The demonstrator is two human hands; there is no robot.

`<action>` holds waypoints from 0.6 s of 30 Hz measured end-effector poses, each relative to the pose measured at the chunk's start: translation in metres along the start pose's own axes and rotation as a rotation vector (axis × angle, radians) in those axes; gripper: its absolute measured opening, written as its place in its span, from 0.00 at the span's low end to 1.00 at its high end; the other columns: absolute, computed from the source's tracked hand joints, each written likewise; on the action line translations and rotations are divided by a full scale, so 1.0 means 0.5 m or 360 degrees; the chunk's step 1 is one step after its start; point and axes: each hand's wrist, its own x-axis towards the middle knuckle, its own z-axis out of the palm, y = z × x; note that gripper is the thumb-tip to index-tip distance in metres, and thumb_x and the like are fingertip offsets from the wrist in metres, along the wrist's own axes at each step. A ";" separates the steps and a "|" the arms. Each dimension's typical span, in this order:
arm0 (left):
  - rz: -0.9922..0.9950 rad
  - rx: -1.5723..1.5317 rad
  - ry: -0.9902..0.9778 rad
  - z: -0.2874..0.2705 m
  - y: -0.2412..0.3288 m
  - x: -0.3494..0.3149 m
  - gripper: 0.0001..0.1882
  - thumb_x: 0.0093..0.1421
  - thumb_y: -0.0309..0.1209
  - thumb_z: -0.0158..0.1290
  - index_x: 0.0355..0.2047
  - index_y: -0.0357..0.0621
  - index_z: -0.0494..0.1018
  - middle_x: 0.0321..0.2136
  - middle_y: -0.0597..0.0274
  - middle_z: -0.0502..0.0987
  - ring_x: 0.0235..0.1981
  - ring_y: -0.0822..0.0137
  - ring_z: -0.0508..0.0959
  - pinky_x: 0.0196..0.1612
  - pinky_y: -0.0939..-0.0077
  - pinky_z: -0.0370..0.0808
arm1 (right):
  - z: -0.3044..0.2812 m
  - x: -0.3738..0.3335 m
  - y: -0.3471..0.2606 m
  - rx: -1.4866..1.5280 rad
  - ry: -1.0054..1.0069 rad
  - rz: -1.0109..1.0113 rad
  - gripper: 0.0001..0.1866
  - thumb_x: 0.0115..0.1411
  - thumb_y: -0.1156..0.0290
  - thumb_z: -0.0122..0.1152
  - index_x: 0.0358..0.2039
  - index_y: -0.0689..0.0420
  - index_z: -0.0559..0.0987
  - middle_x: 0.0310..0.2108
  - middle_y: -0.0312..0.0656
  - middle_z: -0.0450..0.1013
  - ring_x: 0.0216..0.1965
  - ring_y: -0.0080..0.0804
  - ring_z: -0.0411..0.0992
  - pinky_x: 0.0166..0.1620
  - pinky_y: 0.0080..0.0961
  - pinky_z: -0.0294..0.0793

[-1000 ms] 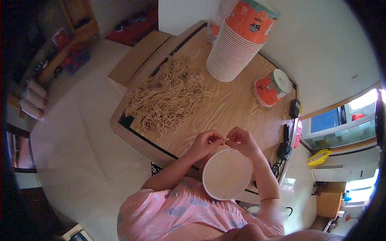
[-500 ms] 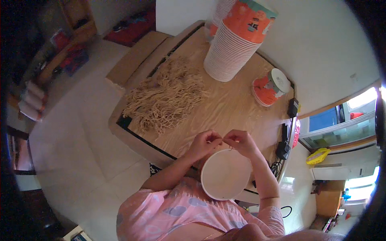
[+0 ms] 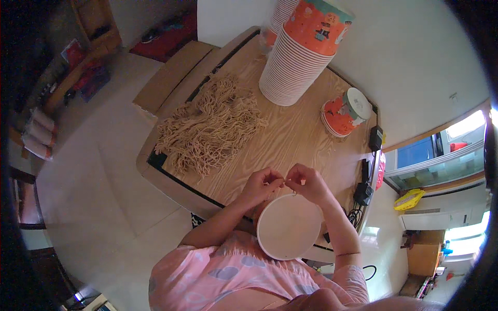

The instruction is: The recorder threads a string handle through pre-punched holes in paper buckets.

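A white-lined paper bucket (image 3: 289, 228) rests against my body at the near table edge, its open mouth toward me. Both hands meet just beyond its far rim. Thumb and forefinger of my left hand (image 3: 261, 186) are pinched together. My right hand (image 3: 308, 186) pinches close beside it, fingertips nearly touching the left ones. A thin tan string (image 3: 294, 194) shows as a small loop at the rim under the right fingers; the rest is hidden by the fingers. Left of the hands lies a loose heap of similar tan strings (image 3: 212, 129).
A tall leaning stack of orange-printed paper buckets (image 3: 295, 67) stands at the table's far side. Further right, a short upside-down stack (image 3: 342, 116) sits by the wall. Black power adapters (image 3: 364, 194) and cables line the right edge. A cardboard box (image 3: 171, 78) adjoins the table's left side.
The fingertips have shifted slightly, with the right fingers a little higher and more curled. The bucket stays nearly in place; the whole view has moved slightly.
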 end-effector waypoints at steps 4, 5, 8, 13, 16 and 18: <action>0.0001 -0.0024 0.0032 0.005 0.001 0.003 0.06 0.54 0.29 0.53 0.29 0.40 0.72 0.23 0.66 0.75 0.26 0.77 0.74 0.29 0.83 0.70 | -0.002 0.001 -0.001 -0.0084 0.0009 -0.0005 0.02 0.50 0.76 0.59 0.25 0.60 0.75 0.19 0.31 0.69 0.21 0.14 0.65 0.28 0.15 0.66; -0.0009 -0.0093 0.0041 0.005 -0.001 0.004 0.06 0.54 0.29 0.53 0.29 0.40 0.72 0.23 0.66 0.75 0.25 0.77 0.73 0.29 0.83 0.70 | -0.002 0.001 -0.002 -0.0084 0.0010 -0.0006 0.02 0.50 0.76 0.59 0.25 0.60 0.75 0.19 0.31 0.69 0.21 0.14 0.65 0.28 0.15 0.66; -0.0104 -0.0069 0.0017 0.005 0.002 0.006 0.05 0.55 0.28 0.53 0.30 0.40 0.72 0.24 0.66 0.75 0.26 0.77 0.73 0.30 0.83 0.70 | -0.004 0.000 0.003 -0.0043 -0.0014 0.0103 0.03 0.51 0.75 0.59 0.26 0.60 0.76 0.20 0.31 0.70 0.22 0.15 0.66 0.28 0.16 0.67; -0.0046 0.0052 -0.0012 0.005 -0.007 0.010 0.07 0.55 0.28 0.51 0.32 0.37 0.71 0.26 0.63 0.76 0.28 0.77 0.75 0.31 0.83 0.71 | -0.005 0.002 0.006 -0.0140 0.0045 0.0052 0.04 0.51 0.74 0.59 0.26 0.61 0.75 0.21 0.33 0.71 0.23 0.17 0.67 0.28 0.18 0.68; -0.0020 0.0074 -0.0010 0.003 -0.017 0.011 0.07 0.56 0.28 0.51 0.32 0.37 0.71 0.26 0.63 0.76 0.27 0.76 0.75 0.31 0.83 0.71 | -0.011 -0.001 0.003 -0.0202 -0.0001 0.0070 0.04 0.51 0.74 0.60 0.26 0.61 0.75 0.20 0.33 0.71 0.23 0.17 0.66 0.28 0.18 0.68; -0.0008 0.0090 -0.0019 0.003 -0.019 0.010 0.07 0.56 0.27 0.51 0.32 0.37 0.71 0.26 0.63 0.76 0.28 0.76 0.75 0.31 0.83 0.71 | -0.012 -0.004 -0.001 -0.0180 -0.0019 0.0062 0.04 0.51 0.74 0.60 0.26 0.61 0.76 0.20 0.33 0.71 0.23 0.17 0.66 0.28 0.17 0.67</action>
